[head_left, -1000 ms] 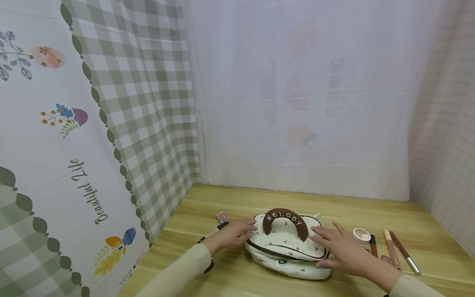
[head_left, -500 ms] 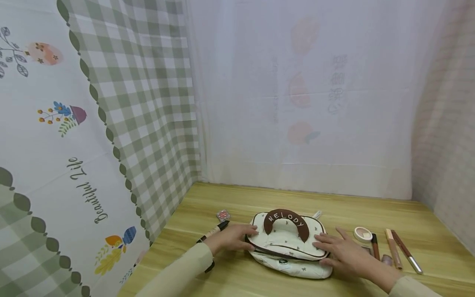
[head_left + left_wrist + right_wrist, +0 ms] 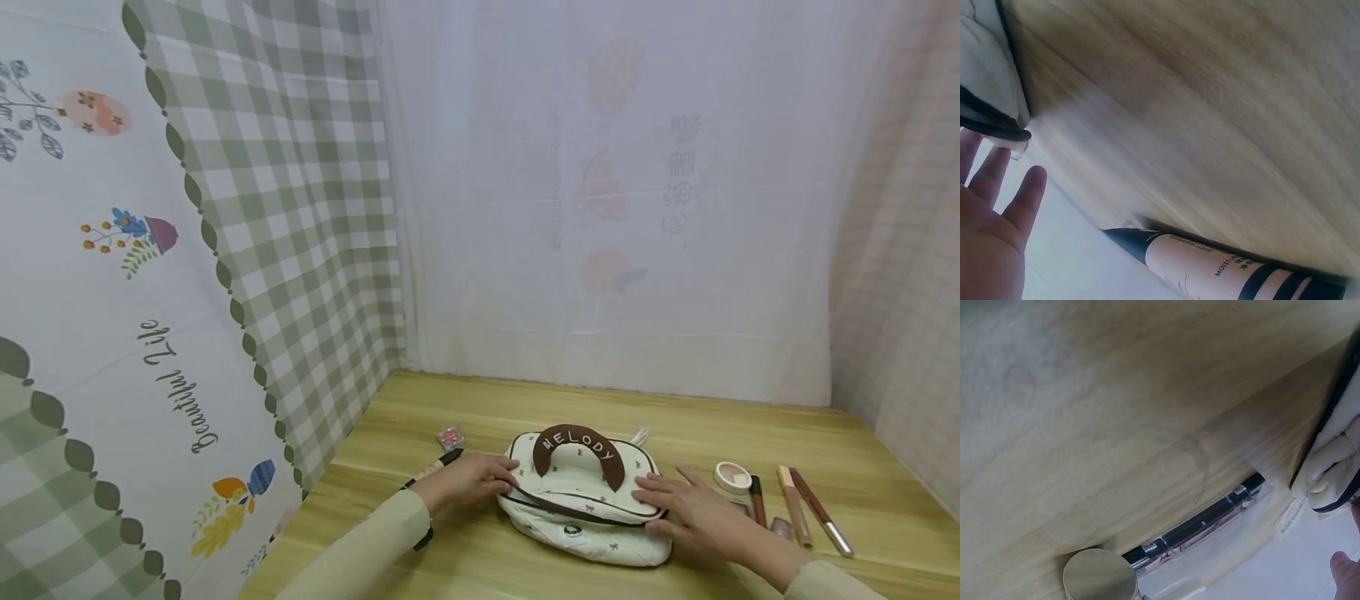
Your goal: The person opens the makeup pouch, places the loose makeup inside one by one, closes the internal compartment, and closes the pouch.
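A white cosmetic bag (image 3: 551, 487) with small bow prints, dark piping and a brown "MELODY" handle (image 3: 577, 435) lies on the table between my hands. My left hand (image 3: 468, 481) touches its left end. In the left wrist view, the fingers (image 3: 991, 175) of that hand are extended against the bag's dark-edged corner (image 3: 994, 119). Fairly straight fingers of my right hand (image 3: 697, 515) rest on the bag's right side. Only a fingertip (image 3: 1342, 569) of that hand shows in the right wrist view, beside the bag's edge (image 3: 1335, 469).
Left of the bag lies a crayon-shaped foundation tube (image 3: 1200, 262), partly behind my left arm, and a small clear case (image 3: 451, 437). At right are a round compact (image 3: 732, 476), a dark tube (image 3: 757, 502), a beige pen (image 3: 795, 507) and a brown brush (image 3: 821, 510).
My right hand has lowered a little onto the bag's right side. The left hand has shifted slightly along the left end. The bag's top sits slightly lower.
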`<state>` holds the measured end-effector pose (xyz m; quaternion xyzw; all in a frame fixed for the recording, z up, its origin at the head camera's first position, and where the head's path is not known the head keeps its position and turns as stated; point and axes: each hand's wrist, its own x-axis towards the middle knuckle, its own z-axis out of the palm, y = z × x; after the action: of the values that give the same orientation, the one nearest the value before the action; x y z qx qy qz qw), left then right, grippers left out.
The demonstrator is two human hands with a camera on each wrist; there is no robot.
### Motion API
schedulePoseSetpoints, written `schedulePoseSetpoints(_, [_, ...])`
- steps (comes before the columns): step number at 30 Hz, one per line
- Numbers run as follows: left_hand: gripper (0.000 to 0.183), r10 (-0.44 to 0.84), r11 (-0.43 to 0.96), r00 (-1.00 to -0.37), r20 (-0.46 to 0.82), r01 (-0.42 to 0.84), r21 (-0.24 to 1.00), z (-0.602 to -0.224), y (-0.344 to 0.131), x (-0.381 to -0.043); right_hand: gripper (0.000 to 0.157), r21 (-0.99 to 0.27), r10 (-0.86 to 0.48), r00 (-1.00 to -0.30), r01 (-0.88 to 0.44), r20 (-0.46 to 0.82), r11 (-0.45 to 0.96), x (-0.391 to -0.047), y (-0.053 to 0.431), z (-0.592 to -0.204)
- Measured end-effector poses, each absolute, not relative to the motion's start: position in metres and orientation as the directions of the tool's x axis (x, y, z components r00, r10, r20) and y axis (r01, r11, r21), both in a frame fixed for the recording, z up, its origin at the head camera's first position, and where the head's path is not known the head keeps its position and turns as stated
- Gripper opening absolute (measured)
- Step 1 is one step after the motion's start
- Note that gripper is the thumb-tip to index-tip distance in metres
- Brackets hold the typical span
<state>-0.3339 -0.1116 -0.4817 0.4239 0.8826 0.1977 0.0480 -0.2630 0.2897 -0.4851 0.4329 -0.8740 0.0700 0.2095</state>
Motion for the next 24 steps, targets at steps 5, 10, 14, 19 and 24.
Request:
schedulePoseSetpoints(5, [0.025, 0.719, 0.542, -0.683, 0.128, 0.666, 0.512, -0.475, -0.113, -0.334, 0.036, -0.015, -0.699, -0.541, -0.796, 0.468, 0.605, -0.263, 0.291, -0.480])
schedulePoseSetpoints(10, [0.032, 0.668, 0.514, -0.729, 0.149, 0.597, 0.616, -0.466, -0.113, -0.334, 0.032, -0.136, -0.639, -0.591, -0.777, 0.492, 0.614, -0.266, 0.293, -0.473])
schedulePoseSetpoints(14, [0.030, 0.653, 0.481, -0.734, 0.186, 0.591, 0.647, -0.460, -0.110, -0.337, 0.030, -0.295, -0.558, -0.695, -0.708, 0.454, 0.641, -0.268, 0.292, -0.465])
schedulePoseSetpoints(19, [0.028, 0.617, 0.448, -0.760, 0.205, 0.553, 0.703, -0.450, -0.105, -0.342, 0.035, -0.489, -0.449, -0.839, -0.544, 0.306, 0.682, -0.269, 0.290, -0.450])
schedulePoseSetpoints(24, [0.029, 0.583, 0.460, -0.784, 0.212, 0.534, 0.709, -0.441, -0.100, -0.349, 0.041, -0.618, -0.380, -0.902, -0.422, 0.208, 0.663, -0.275, 0.289, -0.440])
